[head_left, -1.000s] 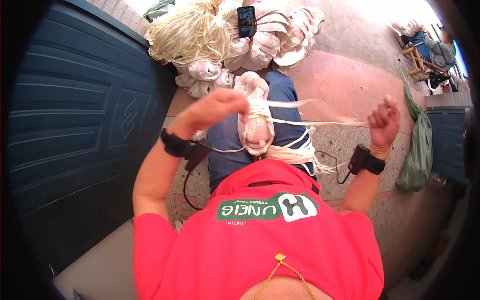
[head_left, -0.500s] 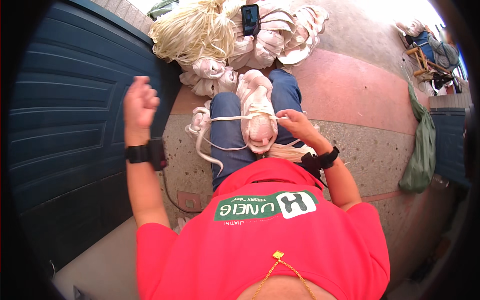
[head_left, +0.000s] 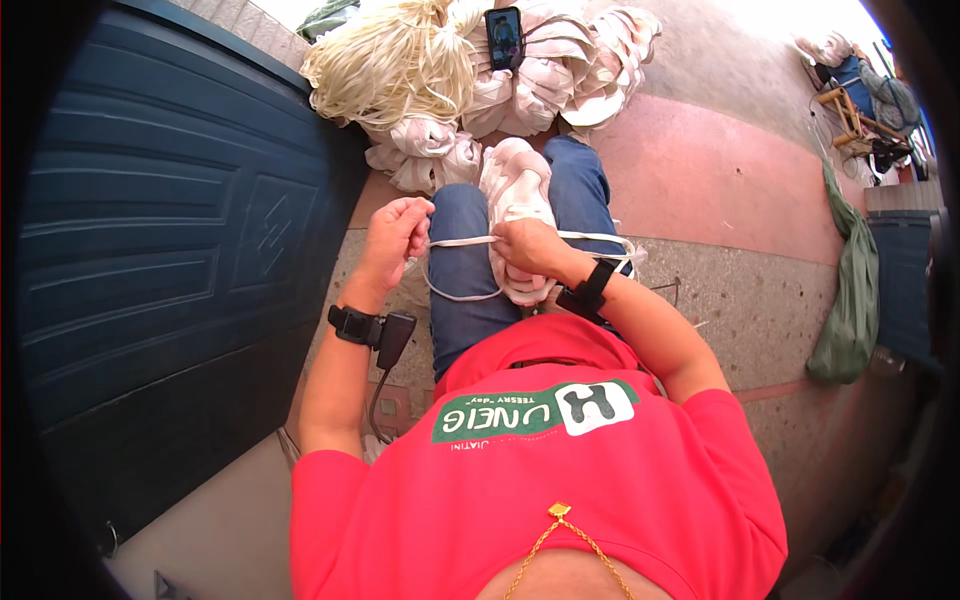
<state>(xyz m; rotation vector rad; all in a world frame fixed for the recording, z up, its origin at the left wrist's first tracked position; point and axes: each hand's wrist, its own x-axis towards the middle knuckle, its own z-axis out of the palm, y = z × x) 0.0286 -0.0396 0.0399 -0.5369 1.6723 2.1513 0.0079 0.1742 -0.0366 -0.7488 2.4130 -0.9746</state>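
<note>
A pale pink and white shoe (head_left: 517,180) rests between my knees, toe away from me. My right hand (head_left: 532,245) is closed over its laced part, fingers pinching a flat white shoelace (head_left: 462,241). The lace stretches left across my left knee and bends back toward the shoe in a loose loop. On the right, another length of lace (head_left: 600,238) loops over my right knee. Just left of my left knee is my left hand (head_left: 398,235), its fingers curled closed beside the lace. What its fingers hold, if anything, is hidden.
Beyond my knees lie a heap of cream laces (head_left: 395,65), bundled pale shoes (head_left: 545,90) and a phone (head_left: 504,38). A dark blue panelled door (head_left: 130,220) stands at left. A green bag (head_left: 846,290) hangs at right; a person (head_left: 885,95) sits far right.
My left hand has come down and right, from beside the door to near my left knee. My right hand has moved left from the right lace onto the shoe's laced part.
</note>
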